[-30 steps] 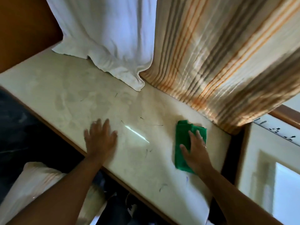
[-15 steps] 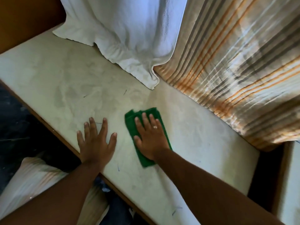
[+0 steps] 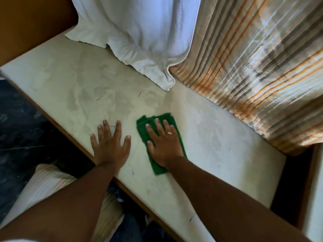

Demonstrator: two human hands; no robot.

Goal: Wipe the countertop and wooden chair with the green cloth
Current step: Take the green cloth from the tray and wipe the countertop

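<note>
A pale, dusty countertop (image 3: 70,84) runs diagonally from upper left to lower right, marked with smears and a few short dark strands. A folded green cloth (image 3: 142,127) lies flat on it near the middle. My right hand (image 3: 163,142) presses down on the cloth with fingers spread, a ring on one finger, covering most of it. My left hand (image 3: 110,145) rests flat on the bare countertop just left of the cloth, fingers apart, holding nothing. No wooden chair is in view.
A white towel (image 3: 139,41) hangs down onto the back of the countertop. A striped orange and grey curtain (image 3: 253,67) drapes along the back right. A brown wall (image 3: 26,23) closes the far left. Dark floor (image 3: 21,128) lies below the front edge.
My right hand slid the green cloth from the counter's right end leftward to the middle, next to my left hand. My left hand stayed planted.
</note>
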